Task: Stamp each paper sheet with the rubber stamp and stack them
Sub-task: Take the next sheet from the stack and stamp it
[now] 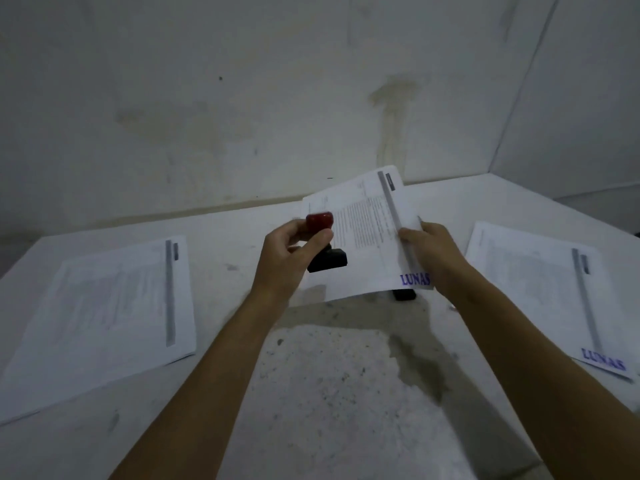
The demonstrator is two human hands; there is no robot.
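My left hand [291,254] grips a rubber stamp [323,242] with a red knob and black base, held above the table. My right hand [433,252] pinches the right edge of a printed paper sheet [367,237], lifted off the table and tilted; a blue "LUNAS" stamp mark shows at its lower right corner. A stack of unmarked printed sheets [104,323] lies flat at the left. Another stack [550,292] lies at the right, its top sheet bearing a blue "LUNAS" mark at the near corner.
A small black object [404,294], perhaps an ink pad, sits on the table under the lifted sheet's lower edge. The white table [329,393] is stained and worn in the middle. A stained wall [277,116] rises close behind it.
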